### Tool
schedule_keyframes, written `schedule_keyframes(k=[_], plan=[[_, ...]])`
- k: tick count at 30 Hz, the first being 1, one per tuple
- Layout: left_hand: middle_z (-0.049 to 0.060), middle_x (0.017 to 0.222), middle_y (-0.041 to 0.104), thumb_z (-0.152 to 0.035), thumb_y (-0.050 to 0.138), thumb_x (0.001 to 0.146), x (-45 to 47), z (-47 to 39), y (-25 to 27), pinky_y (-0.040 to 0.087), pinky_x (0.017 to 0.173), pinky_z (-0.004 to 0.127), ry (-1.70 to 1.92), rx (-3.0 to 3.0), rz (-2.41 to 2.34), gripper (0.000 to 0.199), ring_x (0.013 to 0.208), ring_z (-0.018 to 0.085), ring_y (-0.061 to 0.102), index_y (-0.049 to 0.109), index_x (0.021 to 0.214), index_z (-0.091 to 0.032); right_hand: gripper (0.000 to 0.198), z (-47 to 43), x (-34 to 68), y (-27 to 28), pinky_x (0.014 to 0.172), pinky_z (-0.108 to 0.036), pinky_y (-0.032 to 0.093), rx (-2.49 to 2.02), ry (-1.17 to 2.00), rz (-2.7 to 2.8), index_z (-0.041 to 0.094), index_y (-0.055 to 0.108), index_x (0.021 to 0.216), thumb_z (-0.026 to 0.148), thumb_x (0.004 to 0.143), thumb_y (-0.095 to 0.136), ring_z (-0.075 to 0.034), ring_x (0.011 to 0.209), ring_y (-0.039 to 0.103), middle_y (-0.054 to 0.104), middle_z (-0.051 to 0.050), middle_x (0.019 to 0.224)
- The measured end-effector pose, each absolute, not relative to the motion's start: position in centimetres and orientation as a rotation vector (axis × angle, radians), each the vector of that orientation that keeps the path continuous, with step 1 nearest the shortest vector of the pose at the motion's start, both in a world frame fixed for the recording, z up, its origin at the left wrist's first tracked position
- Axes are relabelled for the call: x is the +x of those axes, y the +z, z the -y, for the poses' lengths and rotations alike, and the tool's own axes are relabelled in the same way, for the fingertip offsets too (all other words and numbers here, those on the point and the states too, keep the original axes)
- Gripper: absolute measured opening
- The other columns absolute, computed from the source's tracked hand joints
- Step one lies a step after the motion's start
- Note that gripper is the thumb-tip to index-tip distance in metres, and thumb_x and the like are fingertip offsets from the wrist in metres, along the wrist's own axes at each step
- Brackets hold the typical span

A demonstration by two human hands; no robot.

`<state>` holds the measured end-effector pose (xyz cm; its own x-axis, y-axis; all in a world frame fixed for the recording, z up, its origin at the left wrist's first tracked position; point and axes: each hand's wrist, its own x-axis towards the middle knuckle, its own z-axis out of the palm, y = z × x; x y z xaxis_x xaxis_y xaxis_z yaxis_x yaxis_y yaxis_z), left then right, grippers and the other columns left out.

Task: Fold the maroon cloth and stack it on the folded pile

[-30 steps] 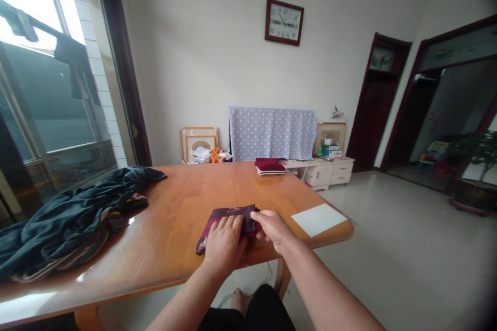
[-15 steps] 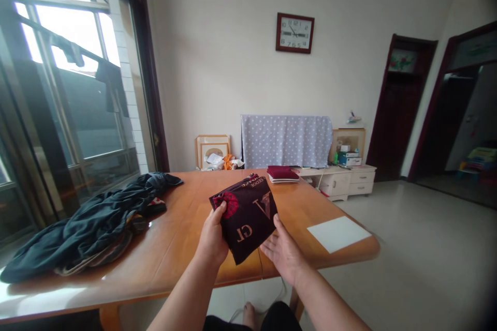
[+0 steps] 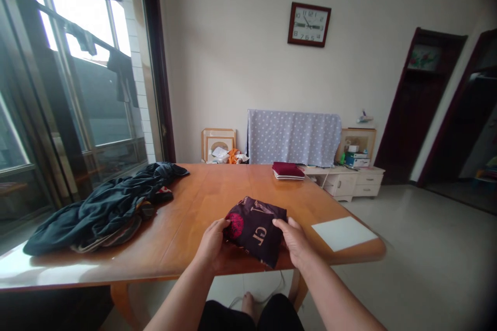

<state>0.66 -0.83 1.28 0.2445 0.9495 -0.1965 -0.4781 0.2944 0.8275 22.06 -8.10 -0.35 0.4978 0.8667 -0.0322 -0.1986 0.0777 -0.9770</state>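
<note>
A folded dark maroon cloth [image 3: 257, 229] with a red flower and pale lettering is held low over the near edge of the wooden table [image 3: 202, 201]. My left hand [image 3: 213, 246] grips its left side by the red flower. My right hand [image 3: 295, 241] holds its right side. Both hands are closed on the cloth, which tilts toward me.
A heap of dark clothes [image 3: 104, 209] lies on the table's left part. A folded red stack [image 3: 288, 170] sits at the far edge, a white sheet [image 3: 344, 233] at the right corner. Behind stand a dotted grey cover [image 3: 294, 137], framed pictures and a low cabinet [image 3: 347, 178].
The cloth was pressed flat on the table, then lifted up in front of me, and has now come back down near the table edge. My view turned left.
</note>
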Motion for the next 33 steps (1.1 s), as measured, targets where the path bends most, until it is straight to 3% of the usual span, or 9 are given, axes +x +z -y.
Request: schedule_keyframes(k=[4,8,12,18,24,29,33], plan=[[0.004,0.073,0.068,-0.026,0.067,0.08,-0.1,0.7,1.1,0.058,0.06,0.028,0.99,0.653,-0.77,0.013,0.062,0.017,0.066,0.063,0.088,-0.016,0.027,7.7,22.6,-0.3,0.071,-0.027,0.049,-1.285,0.763,0.73,0.02,0.066,0.095,0.034,0.072,0.071,-0.023,0.087,0.066,0.075,-0.004,0.092],[0.012,0.086,0.075,-0.045,0.072,0.083,-0.6,0.7,1.9,0.061,0.07,0.034,0.872,0.694,-0.661,0.035,0.076,0.024,0.072,0.069,0.097,-0.013,0.026,7.9,22.4,0.3,0.074,-0.027,0.049,-1.293,0.768,0.79,0.021,0.068,0.097,0.033,0.075,0.069,-0.022,0.089,0.065,0.075,-0.003,0.091],[0.018,0.099,0.076,-0.033,0.083,0.075,-0.6,0.5,1.9,0.062,0.08,0.039,0.812,0.798,-0.666,0.04,0.082,0.026,0.074,0.069,0.105,-0.011,0.029,7.8,22.4,0.4,0.077,-0.029,0.05,-1.26,0.819,0.794,0.02,0.069,0.101,0.033,0.075,0.071,-0.023,0.093,0.067,0.075,-0.004,0.092],[0.013,0.089,0.076,-0.021,0.081,0.072,-0.2,0.4,2.0,0.062,0.068,0.038,0.832,0.835,-0.792,0.032,0.07,0.023,0.073,0.068,0.1,-0.014,0.034,7.2,23.0,0.1,0.08,-0.032,0.053,-1.173,0.981,0.706,0.016,0.072,0.099,0.037,0.073,0.077,-0.023,0.09,0.07,0.077,-0.008,0.096],[0.005,0.085,0.074,-0.022,0.08,0.071,0.8,-0.3,3.3,0.052,0.05,0.024,0.988,0.919,-0.807,0.044,0.062,0.018,0.069,0.064,0.112,-0.02,0.028,7.1,23.1,0.9,0.063,-0.027,0.051,-1.15,1.09,0.625,0.016,0.071,0.096,0.033,0.075,0.077,-0.02,0.075,0.069,0.076,-0.008,0.089],[0.003,0.079,0.074,-0.017,0.077,0.07,3.9,-1.8,6.8,0.051,0.051,0.024,1.068,0.908,-0.741,0.047,0.059,0.017,0.068,0.062,0.114,-0.02,0.031,5.8,24.2,1.7,0.069,-0.029,0.055,-0.98,1.185,0.492,0.015,0.07,0.103,0.034,0.079,0.076,-0.021,0.083,0.071,0.076,-0.01,0.098],[0.004,0.082,0.075,-0.014,0.075,0.069,7.1,-3.2,9.8,0.053,0.054,0.026,1.073,0.913,-0.675,0.048,0.059,0.017,0.069,0.061,0.114,-0.02,0.045,5.1,24.9,1.7,0.068,-0.029,0.055,-0.903,1.326,0.335,0.015,0.068,0.11,0.052,0.085,0.071,-0.019,0.08,0.07,0.075,-0.01,0.1]])
